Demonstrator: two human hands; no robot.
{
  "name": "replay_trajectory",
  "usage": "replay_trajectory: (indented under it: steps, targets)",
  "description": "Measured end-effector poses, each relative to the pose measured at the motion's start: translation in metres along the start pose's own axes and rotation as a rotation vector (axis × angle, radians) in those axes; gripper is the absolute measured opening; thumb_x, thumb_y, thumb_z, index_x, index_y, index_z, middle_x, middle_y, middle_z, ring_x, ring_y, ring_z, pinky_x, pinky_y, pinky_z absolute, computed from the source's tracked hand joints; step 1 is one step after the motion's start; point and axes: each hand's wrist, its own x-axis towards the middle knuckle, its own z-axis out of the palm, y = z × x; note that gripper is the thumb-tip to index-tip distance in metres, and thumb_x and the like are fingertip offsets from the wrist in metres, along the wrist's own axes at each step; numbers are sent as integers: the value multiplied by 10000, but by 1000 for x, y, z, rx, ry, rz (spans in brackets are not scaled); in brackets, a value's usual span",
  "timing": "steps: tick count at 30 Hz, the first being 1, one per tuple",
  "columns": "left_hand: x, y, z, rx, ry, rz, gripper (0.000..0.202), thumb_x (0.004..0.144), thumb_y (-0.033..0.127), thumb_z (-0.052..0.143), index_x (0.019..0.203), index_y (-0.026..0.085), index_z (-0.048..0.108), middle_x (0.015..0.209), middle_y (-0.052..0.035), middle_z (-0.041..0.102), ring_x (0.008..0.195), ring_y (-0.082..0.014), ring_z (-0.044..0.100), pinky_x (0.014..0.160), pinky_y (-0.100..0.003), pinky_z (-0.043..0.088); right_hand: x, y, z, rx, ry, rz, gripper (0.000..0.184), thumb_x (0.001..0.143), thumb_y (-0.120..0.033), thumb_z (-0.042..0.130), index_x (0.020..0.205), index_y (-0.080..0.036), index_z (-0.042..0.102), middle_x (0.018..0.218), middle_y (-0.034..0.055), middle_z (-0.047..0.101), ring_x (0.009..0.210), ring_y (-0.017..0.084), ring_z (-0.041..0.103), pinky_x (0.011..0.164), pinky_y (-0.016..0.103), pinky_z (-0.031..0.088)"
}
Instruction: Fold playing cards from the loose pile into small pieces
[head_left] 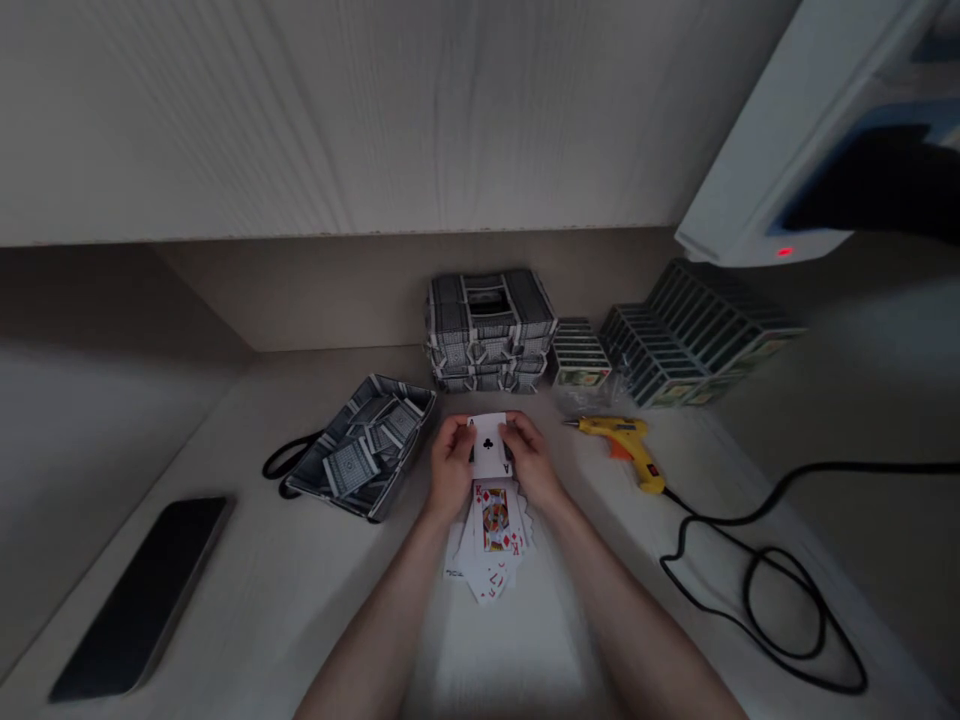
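Between my two hands I hold an ace of clubs playing card (489, 456), face up, gripped by its side edges. My left hand (453, 462) is closed on the card's left edge, thumb on top. Its right edge is pinched by my right hand (531, 458). Whether more cards lie beneath the ace I cannot tell. Just below, a loose fanned pile of playing cards (495, 520) lies face up on the table, the king of diamonds on top. To the left, an open box made of patterned cards (412, 465) contains several face-down cards (351, 468).
A stacked card-built box with a window (491, 335) stands behind my hands. Right of it are several rows of card packs (652, 355). A yellow glue gun (622, 440) lies right, its black cable (780, 650) looping. A dark phone (142, 600) lies left. A panel (375, 120) overhangs the back.
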Motion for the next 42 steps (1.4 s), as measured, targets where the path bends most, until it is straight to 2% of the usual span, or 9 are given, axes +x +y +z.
replay_trajectory:
  steps: [10, 22, 36, 42]
  targets:
    - [1, 0, -1, 45, 0, 58, 99, 725, 275, 550, 713, 177, 557, 633, 31, 510, 584, -100, 456, 539, -200, 365, 2, 8, -2, 22, -7, 26, 192, 712, -354, 527, 843, -216, 551, 633, -37, 483, 548, 119, 426, 503, 228, 346]
    - [-5, 2, 1, 149, 16, 120, 58, 733, 199, 466, 713, 188, 519, 601, 36, 476, 556, -102, 425, 509, -195, 338, 1, 4, -1, 90, -27, 86, 96, 685, -289, 518, 744, -214, 530, 582, -49, 479, 516, 114, 438, 455, 218, 321]
    - [-3, 3, 1, 133, 4, 137, 145, 704, 183, 444, 642, 160, 573, 619, 23, 562, 609, -103, 501, 568, -201, 386, 0, -2, 0, 291, -56, 205, 65, 592, -207, 582, 620, -215, 524, 534, -65, 469, 474, 94, 381, 453, 214, 271]
    - [-2, 5, -2, 164, -1, 159, 186, 707, 205, 444, 634, 154, 607, 630, 1, 608, 635, -120, 547, 594, -216, 409, -1, -8, 1, 410, -89, 242, 80, 568, -206, 592, 645, -209, 570, 570, -50, 507, 511, 96, 425, 482, 215, 304]
